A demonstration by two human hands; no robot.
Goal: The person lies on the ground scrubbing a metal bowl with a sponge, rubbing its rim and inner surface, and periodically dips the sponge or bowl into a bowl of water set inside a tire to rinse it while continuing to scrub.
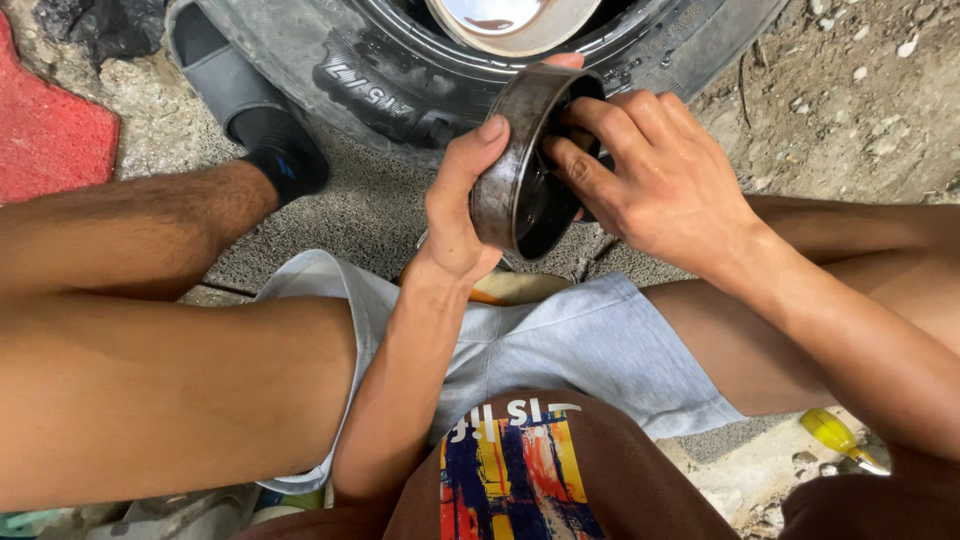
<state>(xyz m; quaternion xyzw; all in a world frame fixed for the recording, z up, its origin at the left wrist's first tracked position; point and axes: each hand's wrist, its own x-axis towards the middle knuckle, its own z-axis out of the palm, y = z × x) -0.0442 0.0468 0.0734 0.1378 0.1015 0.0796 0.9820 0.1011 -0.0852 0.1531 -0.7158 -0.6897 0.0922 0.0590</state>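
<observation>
You held the round metal cup (527, 160), a dark greasy cap-shaped part, up in front of the tyre (400, 80), above your lap. Your left hand (455, 215) was closed around its outer wall, thumb up along the rim, and your right hand (650, 180) had its fingers (575, 165) curled over the far edge and reaching inside, so both hands were clamped on the one part. The risk was in the grease: the wall looked slick, and with only a thumb and palm bracing it a hard push from inside could have twisted it out of your left hand and dropped it onto your legs or into the grit. What your fingertips pressed against inside was hidden, possibly a rag. Below you the ground was rough concrete (380, 215) giving way to dirt and small stones (860, 90), with a red mat (50, 130) at the left, a sandalled foot (270, 140) beside the tyre, and a yellow-handled tool (835, 432) lying by your right leg.
</observation>
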